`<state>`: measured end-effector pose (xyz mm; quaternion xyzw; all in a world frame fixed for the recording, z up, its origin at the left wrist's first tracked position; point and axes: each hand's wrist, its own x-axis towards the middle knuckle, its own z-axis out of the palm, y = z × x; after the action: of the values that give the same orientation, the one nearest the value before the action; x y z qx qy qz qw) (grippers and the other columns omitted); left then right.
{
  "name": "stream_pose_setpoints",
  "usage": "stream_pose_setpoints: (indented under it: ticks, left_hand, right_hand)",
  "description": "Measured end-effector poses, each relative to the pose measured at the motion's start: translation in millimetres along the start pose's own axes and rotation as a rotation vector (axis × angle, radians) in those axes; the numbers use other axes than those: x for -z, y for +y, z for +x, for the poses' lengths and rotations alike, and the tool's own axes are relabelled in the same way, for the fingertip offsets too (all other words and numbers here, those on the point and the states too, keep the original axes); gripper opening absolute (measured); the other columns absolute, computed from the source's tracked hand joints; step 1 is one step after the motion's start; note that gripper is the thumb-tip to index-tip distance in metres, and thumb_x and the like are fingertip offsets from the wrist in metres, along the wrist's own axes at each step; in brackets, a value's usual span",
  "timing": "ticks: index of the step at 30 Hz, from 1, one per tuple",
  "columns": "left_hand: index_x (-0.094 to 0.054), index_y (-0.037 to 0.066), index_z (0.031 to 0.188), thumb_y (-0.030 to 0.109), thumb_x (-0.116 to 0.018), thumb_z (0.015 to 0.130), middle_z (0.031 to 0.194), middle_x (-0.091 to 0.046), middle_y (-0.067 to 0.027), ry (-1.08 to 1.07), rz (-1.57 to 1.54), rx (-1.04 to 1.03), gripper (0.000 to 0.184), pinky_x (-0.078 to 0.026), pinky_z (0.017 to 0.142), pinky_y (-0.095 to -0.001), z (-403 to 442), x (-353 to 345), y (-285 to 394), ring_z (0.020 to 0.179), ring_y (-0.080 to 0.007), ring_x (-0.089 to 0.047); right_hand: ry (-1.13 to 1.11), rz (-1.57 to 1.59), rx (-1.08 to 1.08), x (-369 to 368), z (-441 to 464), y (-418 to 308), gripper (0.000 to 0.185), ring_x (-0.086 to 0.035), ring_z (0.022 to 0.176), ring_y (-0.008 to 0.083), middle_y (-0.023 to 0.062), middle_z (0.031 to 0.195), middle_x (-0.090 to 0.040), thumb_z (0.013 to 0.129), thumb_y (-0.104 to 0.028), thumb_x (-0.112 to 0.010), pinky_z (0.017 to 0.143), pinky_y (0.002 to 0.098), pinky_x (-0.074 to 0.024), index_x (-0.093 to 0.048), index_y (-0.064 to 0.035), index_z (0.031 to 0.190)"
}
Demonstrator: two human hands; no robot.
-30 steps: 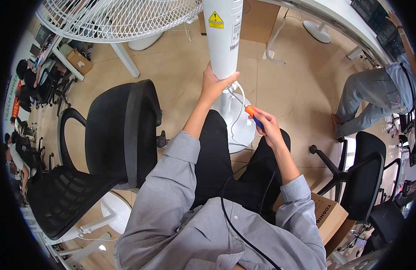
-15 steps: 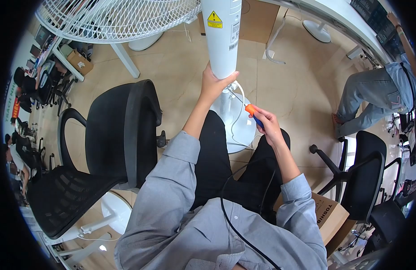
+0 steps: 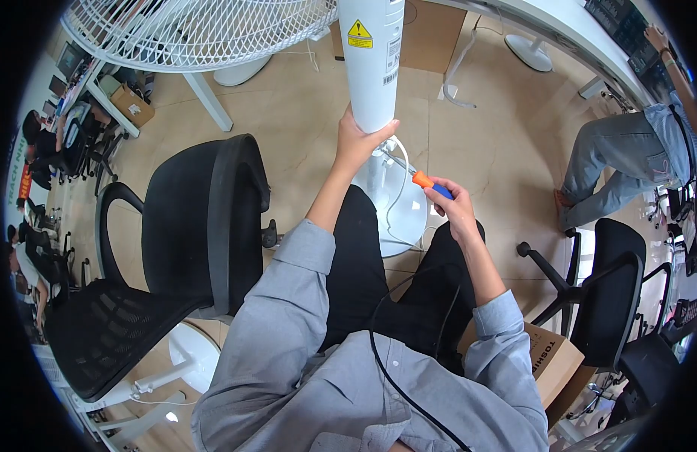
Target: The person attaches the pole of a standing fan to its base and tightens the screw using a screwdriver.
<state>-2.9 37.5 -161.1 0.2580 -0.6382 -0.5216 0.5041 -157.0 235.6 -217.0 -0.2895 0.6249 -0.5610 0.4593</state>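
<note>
My left hand [image 3: 359, 142] is wrapped round the lower end of the fan's white housing [image 3: 373, 68], which carries a yellow warning label. In my right hand [image 3: 454, 209] is a screwdriver [image 3: 431, 184] with an orange and blue handle. Its metal shaft points up and left to the neck just under the housing; whether the tip sits in a screw cannot be made out. A white cord [image 3: 398, 197] hangs from there past the fan's stand. The round white base [image 3: 409, 218] rests on the floor between my knees.
A white fan grille [image 3: 205, 38] is at upper left. Black office chairs stand at left [image 3: 190, 218] and right [image 3: 608, 294]. A Toshiba carton [image 3: 552, 361] lies beside my right side. Another person [image 3: 620, 162] stands at right by a white desk [image 3: 559, 41].
The screwdriver's handle has swung up and rightward, and my right hand's fingers have shifted back to the blue part, opening slightly. My left hand stays on the housing.
</note>
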Motion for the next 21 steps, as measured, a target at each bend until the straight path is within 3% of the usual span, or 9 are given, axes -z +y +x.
stream_pose_setpoints:
  ticks: [4,8,14,17,20,21]
  left_hand:
    - [-0.058,-0.001,0.120,0.014,-0.085,0.078,0.106,-0.069,-0.0096,-0.037,0.025,0.065,0.052,-0.057,0.082,-0.0312,0,2,4,0.093,-0.0160,-0.068]
    - [-0.058,-0.001,0.119,0.014,-0.085,0.078,0.105,-0.069,-0.0097,-0.040,0.015,0.071,0.051,-0.057,0.081,-0.0312,0,3,3,0.092,-0.0159,-0.068]
    - [-0.059,-0.001,0.118,0.015,-0.086,0.078,0.104,-0.070,-0.0099,-0.028,0.033,0.043,0.050,-0.056,0.081,-0.0317,1,3,1,0.092,-0.0164,-0.069]
    - [-0.060,-0.001,0.118,0.015,-0.086,0.077,0.104,-0.070,-0.0099,-0.027,0.034,0.043,0.051,-0.056,0.081,-0.0317,2,4,0,0.092,-0.0165,-0.069]
    - [-0.059,-0.001,0.118,0.015,-0.086,0.077,0.104,-0.070,-0.0099,-0.033,0.011,0.055,0.051,-0.056,0.081,-0.0315,2,4,-3,0.092,-0.0162,-0.069]
    - [-0.059,-0.001,0.117,0.015,-0.086,0.077,0.104,-0.070,-0.0099,-0.035,0.005,0.058,0.051,-0.056,0.081,-0.0314,2,4,-2,0.091,-0.0161,-0.069]
  right_hand:
    - [0.005,-0.088,0.022,-5,-2,-2,0.041,-0.047,0.062,0.0034,-0.0042,0.080,-0.061,0.088,-0.019,-0.079,0.055,0.0203,-0.0357,-0.070,-0.0015,0.124]
    - [-0.043,-0.193,0.045,-4,-6,-10,0.041,-0.046,0.059,0.0036,-0.0027,0.079,-0.062,0.089,-0.020,-0.079,0.051,0.0204,-0.0346,-0.070,0.0007,0.122]
    - [-0.086,0.135,-0.115,-9,4,-7,0.042,-0.047,0.056,0.0033,0.0002,0.076,-0.066,0.088,-0.020,-0.079,0.048,0.0208,-0.0354,-0.070,0.0024,0.122]
    - [-0.113,0.096,-0.090,-11,3,-9,0.041,-0.050,0.057,0.0038,0.0009,0.077,-0.066,0.090,-0.021,-0.077,0.048,0.0217,-0.0363,-0.070,0.0026,0.122]
    - [-0.028,-0.272,0.117,-13,4,3,0.039,-0.055,0.057,0.0087,0.0050,0.082,-0.068,0.090,-0.020,-0.077,0.049,0.0241,-0.0400,-0.070,0.0007,0.122]
    - [0.017,-0.385,0.338,-13,6,10,0.038,-0.057,0.058,0.0111,0.0059,0.082,-0.068,0.089,-0.019,-0.077,0.049,0.0257,-0.0416,-0.070,-0.0007,0.122]
